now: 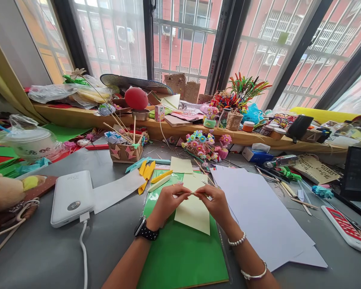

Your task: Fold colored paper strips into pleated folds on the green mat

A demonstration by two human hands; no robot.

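Note:
My left hand (171,200) and my right hand (214,202) meet above the green sheet (183,257), thumbs and fingertips pinched together. Between them is a small pale yellow paper piece (192,193), mostly covered by the fingers. Under the hands lies a larger pale yellow paper sheet (194,218) on the green one. A thin metallic tool, perhaps scissors, shows partly behind my right hand. To the left of my left hand are a folded pale strip (160,183) and several folded orange-yellow paper pieces (146,173). Another pale yellow square (181,165) lies farther back.
White paper sheets (264,216) spread at the right, beside a red-and-white calculator (349,230). At the left sit a white power bank (72,198) with its cable and a cardboard box (126,152) holding sticks. Crocheted flowers (203,146) and a cluttered ledge line the back.

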